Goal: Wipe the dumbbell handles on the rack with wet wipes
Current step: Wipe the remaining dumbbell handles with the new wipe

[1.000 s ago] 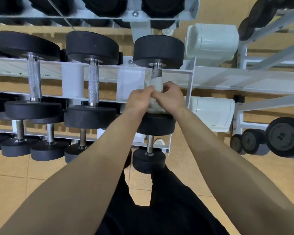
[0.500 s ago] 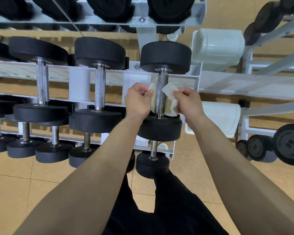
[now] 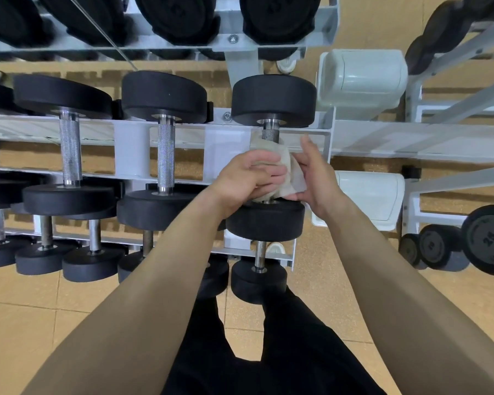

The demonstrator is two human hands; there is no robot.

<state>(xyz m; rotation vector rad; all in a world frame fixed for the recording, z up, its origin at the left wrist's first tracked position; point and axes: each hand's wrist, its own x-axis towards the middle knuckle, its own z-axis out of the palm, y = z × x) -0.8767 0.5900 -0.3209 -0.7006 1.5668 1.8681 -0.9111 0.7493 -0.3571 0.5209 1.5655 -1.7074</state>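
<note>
A black dumbbell [image 3: 273, 99] lies at the right end of the white rack's [image 3: 131, 143] middle tier. A whitish wet wipe [image 3: 290, 169] is wrapped round its metal handle [image 3: 270, 134], and only the handle's top shows. My left hand [image 3: 247, 179] grips the wipe and handle from the left, fingers curled over them. My right hand [image 3: 315, 173] presses the wipe's right side with straight fingers. Two more dumbbells with bare knurled handles [image 3: 166, 158] [image 3: 70, 152] lie to the left.
Smaller dumbbells [image 3: 93, 262] fill the lower tier; large ones [image 3: 180, 15] sit on the top tier. White plastic bins [image 3: 361, 81] [image 3: 367, 198] stand right of the rack. A second rack with dumbbells [image 3: 486, 240] is at far right. My dark trousers [image 3: 268, 346] are below, over tan floor tiles.
The wipe was held open on both sides of the handle; now it is wrapped round it. My left hand has closed over it and my right hand has flattened against its side.
</note>
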